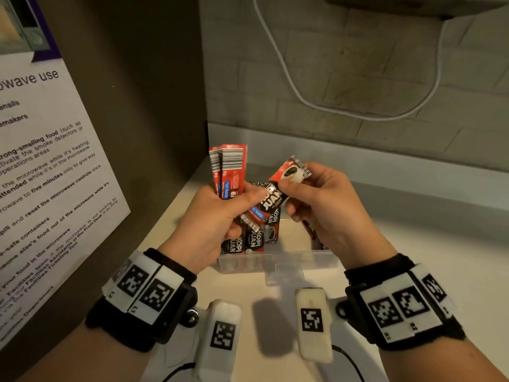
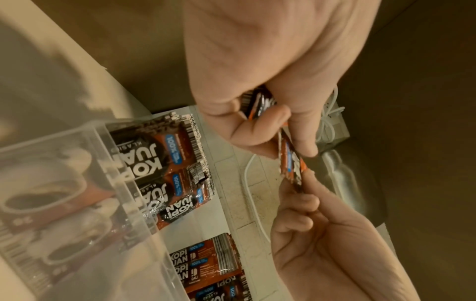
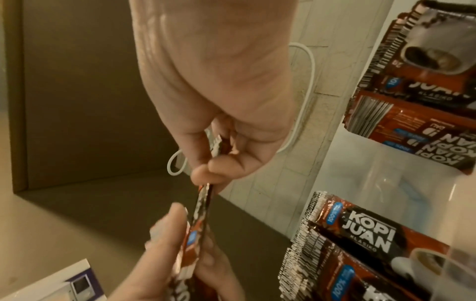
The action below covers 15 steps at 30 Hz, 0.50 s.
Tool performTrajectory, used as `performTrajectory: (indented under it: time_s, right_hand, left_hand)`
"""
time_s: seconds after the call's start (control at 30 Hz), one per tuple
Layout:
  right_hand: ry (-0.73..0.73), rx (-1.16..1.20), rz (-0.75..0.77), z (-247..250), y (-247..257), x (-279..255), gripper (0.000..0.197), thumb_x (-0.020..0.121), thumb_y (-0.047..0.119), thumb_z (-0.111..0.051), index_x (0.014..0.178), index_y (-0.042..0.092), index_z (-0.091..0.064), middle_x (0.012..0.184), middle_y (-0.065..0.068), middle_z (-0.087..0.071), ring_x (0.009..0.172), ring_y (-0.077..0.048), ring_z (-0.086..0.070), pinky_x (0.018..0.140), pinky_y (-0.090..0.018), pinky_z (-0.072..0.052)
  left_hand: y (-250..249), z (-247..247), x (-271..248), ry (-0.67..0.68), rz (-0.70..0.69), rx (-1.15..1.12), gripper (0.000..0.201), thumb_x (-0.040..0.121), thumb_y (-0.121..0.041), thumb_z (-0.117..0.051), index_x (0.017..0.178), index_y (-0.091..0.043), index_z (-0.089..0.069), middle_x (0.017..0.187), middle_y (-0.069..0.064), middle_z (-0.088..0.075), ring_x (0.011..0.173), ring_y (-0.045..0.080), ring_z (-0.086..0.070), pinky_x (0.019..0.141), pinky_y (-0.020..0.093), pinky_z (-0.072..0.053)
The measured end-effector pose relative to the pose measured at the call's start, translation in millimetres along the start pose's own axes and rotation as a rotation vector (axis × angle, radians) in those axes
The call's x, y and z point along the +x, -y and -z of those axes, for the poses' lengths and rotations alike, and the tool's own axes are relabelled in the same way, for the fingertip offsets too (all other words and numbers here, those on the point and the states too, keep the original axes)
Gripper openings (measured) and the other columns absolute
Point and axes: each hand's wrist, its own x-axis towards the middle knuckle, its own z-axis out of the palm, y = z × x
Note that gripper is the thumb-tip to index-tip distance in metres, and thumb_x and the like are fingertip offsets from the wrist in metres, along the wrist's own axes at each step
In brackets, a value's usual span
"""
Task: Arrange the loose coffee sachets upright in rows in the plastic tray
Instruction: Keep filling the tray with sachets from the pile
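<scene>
My left hand (image 1: 242, 199) grips a fanned bunch of red and black coffee sachets (image 1: 228, 166), barcode ends up, above the tray's left end. My right hand (image 1: 292, 188) pinches the cup-printed end of a single sachet (image 1: 286, 183) that slants down to my left thumb. In the left wrist view the single sachet (image 2: 289, 160) spans from my left hand (image 2: 270, 122) to my right hand (image 2: 304, 195). Below both hands, the clear plastic tray (image 1: 275, 260) holds standing sachets (image 1: 253, 241) at its left side. Their packed rows (image 3: 360, 234) show in the right wrist view.
A brown side panel with a microwave notice (image 1: 41, 161) closes off the left. Behind the tray rises a tiled wall with a looping white cable (image 1: 303, 97). The pale counter (image 1: 413, 230) runs to the right of the tray.
</scene>
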Motion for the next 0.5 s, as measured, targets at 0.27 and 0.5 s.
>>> performTrajectory:
  time_s: [0.27, 0.5]
  right_hand:
    - [0.02, 0.12, -0.08, 8, -2, -9, 0.021, 0.074, -0.003, -0.069, 0.069, 0.013, -0.056, 0.07, -0.008, -0.07, 0.06, -0.02, -0.068, 0.045, -0.023, -0.049]
    - [0.125, -0.577, 0.038, -1, -3, -18, 0.014, 0.068, 0.002, -0.082, 0.069, 0.007, -0.069, 0.05, 0.011, -0.054, 0.039, 0.002, -0.044, 0.044, -0.006, -0.032]
  left_hand:
    - [-6, 4, -1, -0.087, -0.047, -0.259, 0.021, 0.075, -0.002, -0.07, 0.081, -0.017, -0.056, 0.077, -0.001, -0.065, 0.059, 0.003, -0.064, 0.037, 0.013, -0.036]
    - [1, -8, -1, -0.039, -0.152, -0.068, 0.025, 0.074, 0.002, -0.075, 0.075, -0.017, -0.058, 0.06, -0.007, -0.059, 0.051, 0.01, -0.05, 0.038, 0.017, -0.035]
